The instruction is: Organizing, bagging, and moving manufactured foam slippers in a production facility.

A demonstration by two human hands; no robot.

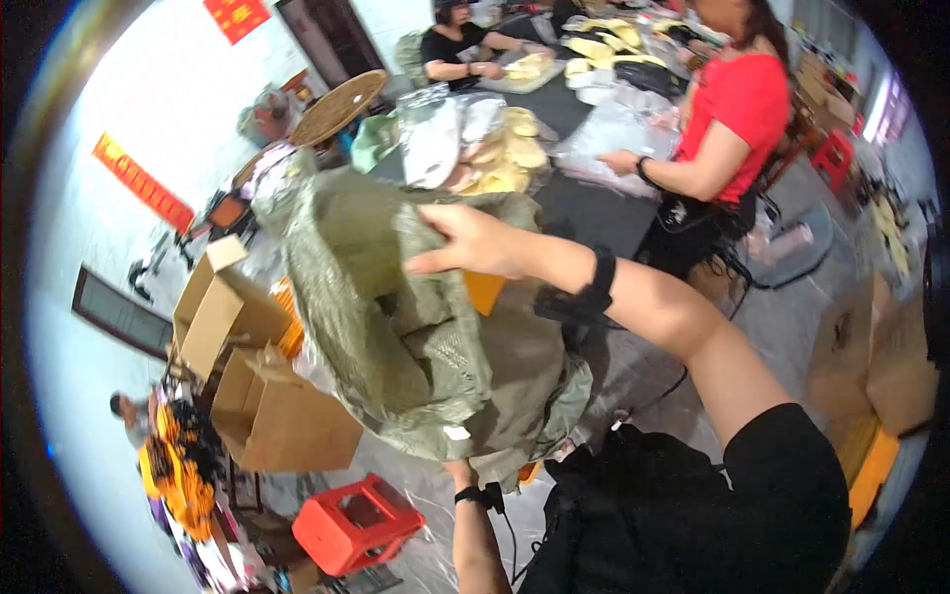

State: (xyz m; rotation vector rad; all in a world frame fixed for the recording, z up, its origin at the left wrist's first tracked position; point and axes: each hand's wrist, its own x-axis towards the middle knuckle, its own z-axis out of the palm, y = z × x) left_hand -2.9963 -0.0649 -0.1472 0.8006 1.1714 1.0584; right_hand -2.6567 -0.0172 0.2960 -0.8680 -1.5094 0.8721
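A big grey-green woven plastic sack [351, 287] hangs in front of me with its mouth spread wide. My right hand [465, 243] pinches the sack's upper right rim between thumb and fingers. Low at the near side, my left hand [460, 472] reaches up under the sack; the cloth covers its fingers, so their grip does not show. Through a gap beside my right wrist, a bit of orange-yellow material [483, 291] shows. The bottom of the sack's inside is hidden by folds.
Cardboard boxes [287, 411] stand open at left, near a red plastic stool [356, 525]. Beyond the sack, a dark table [584, 203] carries bagged pale-yellow items [505, 153]. A person in red [737, 109] and a person in black [460, 49] work there. More cardboard [861, 356] stands at right.
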